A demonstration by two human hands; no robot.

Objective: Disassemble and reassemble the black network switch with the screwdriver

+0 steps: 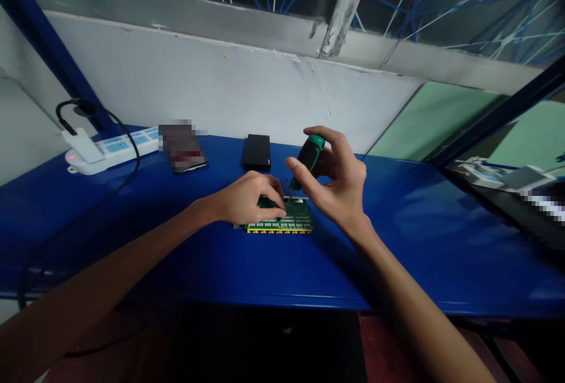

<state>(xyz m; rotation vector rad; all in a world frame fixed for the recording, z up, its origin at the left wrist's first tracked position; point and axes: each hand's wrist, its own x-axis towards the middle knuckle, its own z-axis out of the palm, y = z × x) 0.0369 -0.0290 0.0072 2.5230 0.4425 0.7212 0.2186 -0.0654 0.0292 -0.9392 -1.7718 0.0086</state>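
A green circuit board point(292, 222) with yellow-edged contacts lies flat on the blue table point(397, 236). My left hand point(247, 199) rests on the board's left part, fingers curled and pressed down on it. My right hand point(338, 180) is closed around a screwdriver point(306, 161) with a green and black handle, held tilted. Its thin shaft points down to the board, close to my left fingertips. The exact spot where the tip touches is hidden by my fingers.
A black box point(256, 152) lies behind the board by the white wall. A dark blurred object point(182, 147) sits left of it. A white power strip point(108, 150) with a plugged black cable point(126, 177) is at far left. Papers point(507, 177) lie on a surface at right.
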